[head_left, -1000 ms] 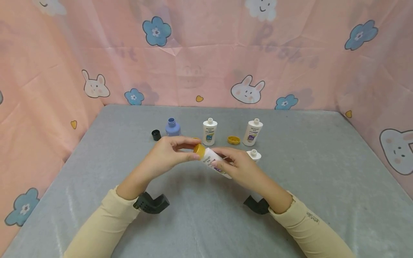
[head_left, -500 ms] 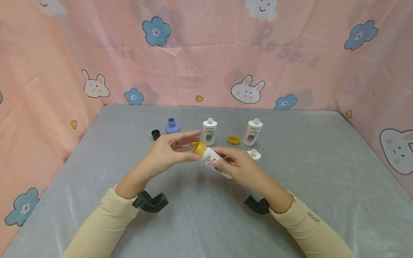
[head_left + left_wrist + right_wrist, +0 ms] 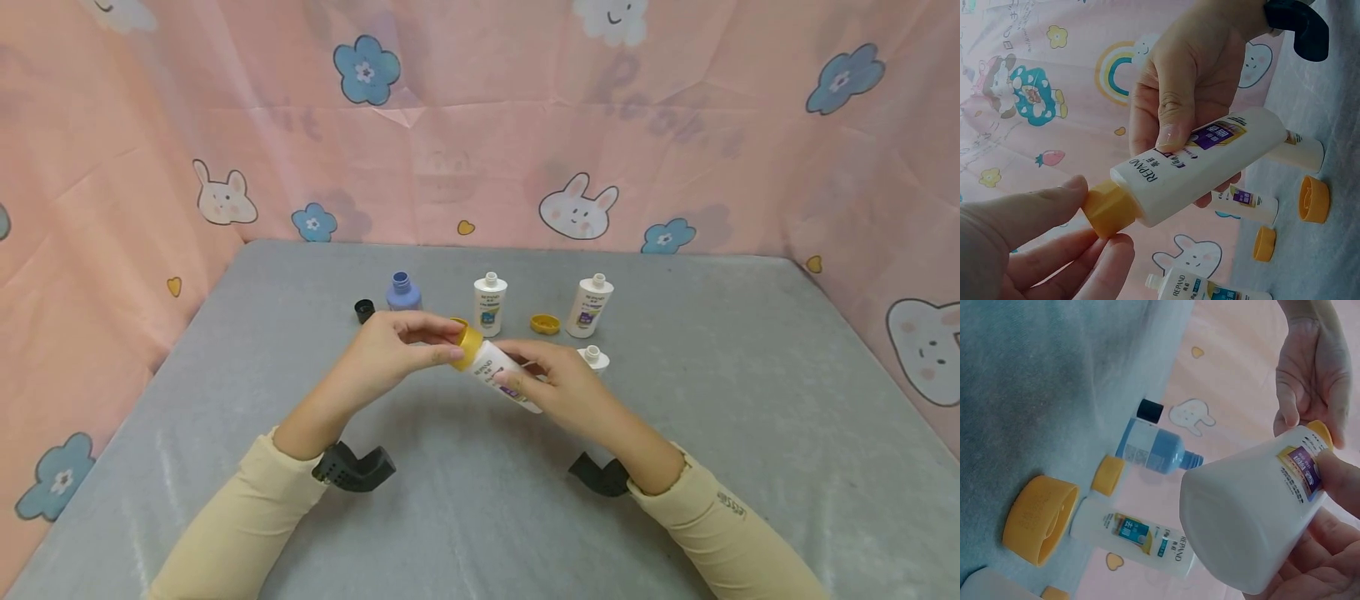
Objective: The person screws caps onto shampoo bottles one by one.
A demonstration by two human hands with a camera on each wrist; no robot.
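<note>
My right hand (image 3: 558, 383) grips a white shampoo bottle (image 3: 491, 367) by its body, tilted with its top toward the left hand. A yellow cap (image 3: 469, 347) sits on the bottle's top end. My left hand (image 3: 375, 362) pinches this cap between thumb and fingers. In the left wrist view, the thumb lies on one side of the yellow cap (image 3: 1110, 207) and the fingertips touch the other. The right wrist view shows the base of the held bottle (image 3: 1235, 519) close up, raised off the table.
Uncapped white bottles (image 3: 490, 310) (image 3: 589, 310) stand behind the hands. Another white bottle (image 3: 595, 358) is partly hidden by the right hand. A blue bottle (image 3: 403, 295) and black cap (image 3: 364, 311) are at the left. Loose yellow caps (image 3: 544, 324) lie on the grey table (image 3: 480, 517).
The left fingers spread away from the cap half a second ago and now close on it again. The right hand keeps holding the bottle in nearly the same place.
</note>
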